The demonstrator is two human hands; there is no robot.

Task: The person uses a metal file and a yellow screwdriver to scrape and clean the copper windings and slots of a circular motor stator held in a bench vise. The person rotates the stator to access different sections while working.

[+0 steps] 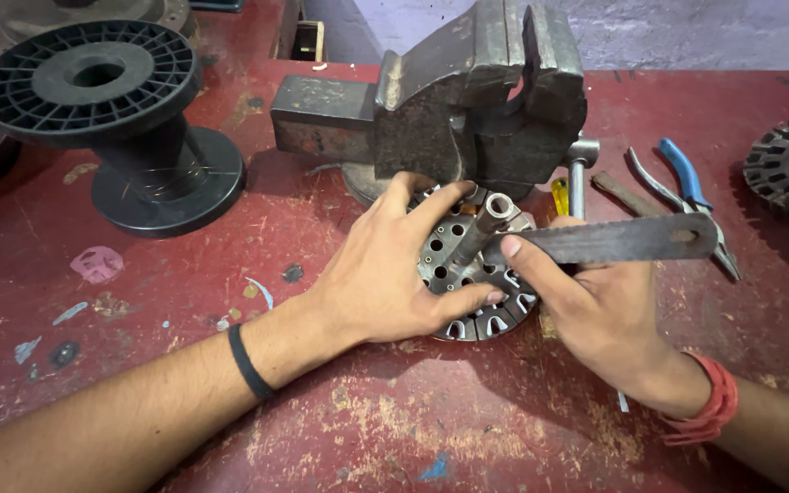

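Slotted steel rotor disc lay flat on the red bench right at the foot of the bench vise, its hollow shaft tilting up and away toward the vise. Left hand fingers curled over the disc rim, right hand clenched a flat metal file, long axis left-right, tip at the shaft. Vise blocked the far side, blue-handled pliers lay right, black spool well left; near bench open.
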